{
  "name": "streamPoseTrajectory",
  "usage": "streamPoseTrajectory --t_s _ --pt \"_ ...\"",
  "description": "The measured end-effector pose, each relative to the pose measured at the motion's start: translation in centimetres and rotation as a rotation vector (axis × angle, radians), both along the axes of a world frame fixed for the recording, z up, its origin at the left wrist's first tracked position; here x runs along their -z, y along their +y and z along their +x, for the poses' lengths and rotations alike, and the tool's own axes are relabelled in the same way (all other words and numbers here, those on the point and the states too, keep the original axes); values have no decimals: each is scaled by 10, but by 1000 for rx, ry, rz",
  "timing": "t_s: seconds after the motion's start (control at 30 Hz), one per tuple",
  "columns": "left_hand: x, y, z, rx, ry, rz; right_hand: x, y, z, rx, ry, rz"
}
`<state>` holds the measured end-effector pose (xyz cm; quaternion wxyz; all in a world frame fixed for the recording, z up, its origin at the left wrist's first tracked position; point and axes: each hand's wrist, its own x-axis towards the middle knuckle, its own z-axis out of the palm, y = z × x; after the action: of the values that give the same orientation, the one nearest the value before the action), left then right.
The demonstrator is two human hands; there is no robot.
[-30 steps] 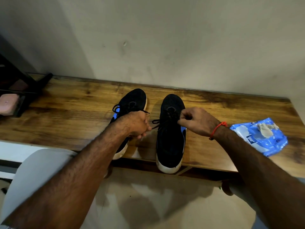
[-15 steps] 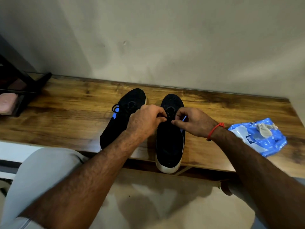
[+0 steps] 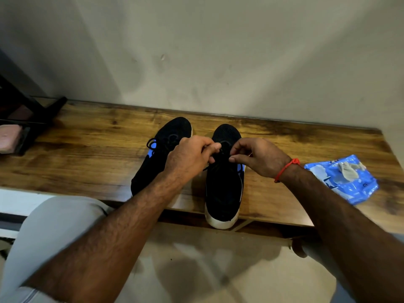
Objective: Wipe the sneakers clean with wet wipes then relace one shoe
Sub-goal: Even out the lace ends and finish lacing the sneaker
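Observation:
Two black sneakers with white soles stand side by side on a wooden bench (image 3: 87,149), toes toward the wall. The left sneaker (image 3: 161,149) has a tied black lace. Over the lace area of the right sneaker (image 3: 224,189), my left hand (image 3: 190,157) and my right hand (image 3: 260,157) meet, each pinching a black lace (image 3: 220,153) between thumb and fingers. The right sneaker's heel hangs over the bench's front edge. A red thread circles my right wrist.
A blue wet-wipe pack (image 3: 345,179) with a used greyish wipe (image 3: 349,171) on top lies on the bench at the right. A dark stand with a pink block (image 3: 9,138) sits at the far left. The wall runs right behind the bench.
My hands, first apart with the lace pulled out to both sides, have come together over the right sneaker's lace area. The sneakers and the pack have not moved.

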<state>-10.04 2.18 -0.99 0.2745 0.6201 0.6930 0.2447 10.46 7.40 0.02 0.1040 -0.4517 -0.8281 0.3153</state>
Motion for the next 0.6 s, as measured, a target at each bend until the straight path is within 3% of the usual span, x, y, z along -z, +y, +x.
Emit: streamPoseTrajectory --t_s 0.07,0.2,0.43,0.6 --pt "4 1 -2 -4 -39 -24 0 0 0 -7 -12 5" --pt "10 0 -2 84 50 -103 1 0 1 -26 -10 26" --pt "4 -3 6 73 238 -23 2 -1 -1 -42 -8 52" --pt "12 -1 4 94 53 -78 2 -1 0 -43 -27 57"
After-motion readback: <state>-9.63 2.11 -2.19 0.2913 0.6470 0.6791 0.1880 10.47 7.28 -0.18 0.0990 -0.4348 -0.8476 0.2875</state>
